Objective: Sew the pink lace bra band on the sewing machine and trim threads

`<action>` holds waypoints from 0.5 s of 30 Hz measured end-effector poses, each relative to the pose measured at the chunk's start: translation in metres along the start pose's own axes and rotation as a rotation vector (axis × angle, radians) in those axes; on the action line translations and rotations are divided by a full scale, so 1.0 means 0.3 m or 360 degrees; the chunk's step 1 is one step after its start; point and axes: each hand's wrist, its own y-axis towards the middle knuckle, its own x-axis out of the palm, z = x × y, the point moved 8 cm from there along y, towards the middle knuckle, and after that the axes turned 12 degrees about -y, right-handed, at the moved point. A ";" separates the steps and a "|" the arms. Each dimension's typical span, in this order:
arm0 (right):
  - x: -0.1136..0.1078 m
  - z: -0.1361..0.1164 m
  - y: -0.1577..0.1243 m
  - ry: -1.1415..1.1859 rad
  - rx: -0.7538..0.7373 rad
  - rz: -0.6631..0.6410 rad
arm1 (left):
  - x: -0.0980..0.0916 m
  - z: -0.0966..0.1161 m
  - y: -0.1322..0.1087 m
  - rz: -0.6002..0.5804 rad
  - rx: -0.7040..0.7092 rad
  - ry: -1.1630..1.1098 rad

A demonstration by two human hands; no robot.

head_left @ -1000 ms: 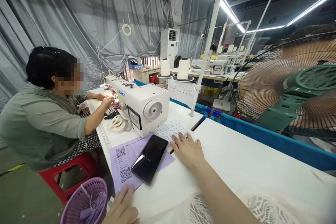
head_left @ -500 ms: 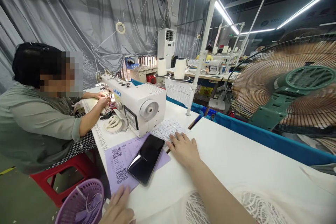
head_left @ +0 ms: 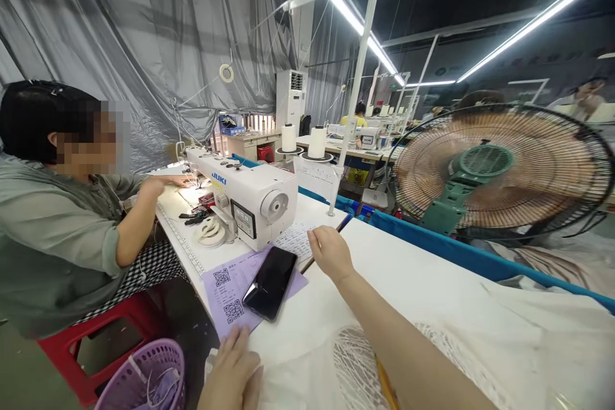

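Note:
My right hand (head_left: 332, 252) is closed at the right edge of a handwritten sheet of paper (head_left: 294, 241); its fingers curl under, so anything inside them is hidden. Flat on the table at the lower edge of a purple sheet with QR codes (head_left: 225, 295), my left hand (head_left: 233, 368) has its fingers stretched out, beside white fabric (head_left: 288, 378). A black phone (head_left: 270, 283) rests partly on the purple sheet, between my hands. White lace (head_left: 358, 365) lies below my right forearm, with a yellow-orange object (head_left: 385, 387) partly hidden there.
A white JUKI sewing machine (head_left: 254, 198) stands ahead, with rolls of tape (head_left: 210, 232) beside it. A co-worker (head_left: 62, 224) sits at its left. A purple basket (head_left: 144, 375) is on the floor at lower left. A large fan (head_left: 485, 166) stands at right, behind a blue cloth trough (head_left: 423, 238).
My right hand has gone from spread fingers on the handwritten sheet to a closed hand at its edge. The view has shifted, and more of the fan shows.

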 end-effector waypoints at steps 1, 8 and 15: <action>-0.062 -0.014 0.009 0.0047 0.0006 0.0034 | -0.006 0.000 0.007 0.0007 -0.0027 -0.0021; -0.474 -0.132 -0.187 0.0308 -0.0055 0.0092 | -0.180 0.070 0.019 0.0180 0.0019 -0.0358; -0.340 -0.401 -0.864 0.0435 -0.0532 -0.0395 | -0.392 0.289 -0.147 0.0075 0.0406 -0.0993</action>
